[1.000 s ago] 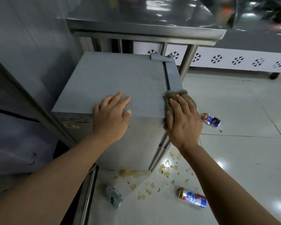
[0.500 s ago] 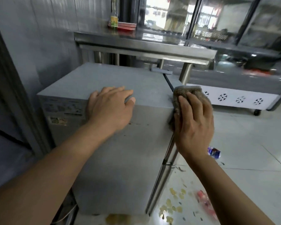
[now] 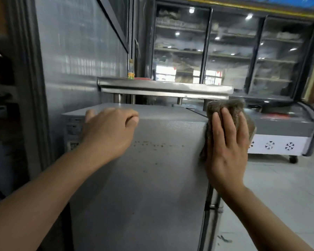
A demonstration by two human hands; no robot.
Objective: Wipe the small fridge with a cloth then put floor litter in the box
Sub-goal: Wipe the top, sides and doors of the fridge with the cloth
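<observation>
Glass-door display coolers (image 3: 225, 51) behind steel table (image 3: 163, 87); chest freezer (image 3: 283, 131) right; pale tiled floor (image 3: 279, 196).

Indoor light is moderate from where I'm watching, dimmer on the left w/ a dark, smeared edge. Ceiling lamps reflect as white spots in the glass display cabinet (image 3: 228, 49) at back, plus a bright window patch low in the glass. Steel tabletop (image 3: 163, 86) edge catches glare. Fridge (image 3: 143, 178) side is evenly lit, soft shadow under the left hand (image 3: 107, 131). Motion blur softens the whole frame, worst at the edges. Wide-angle bend curves the verticals.
</observation>
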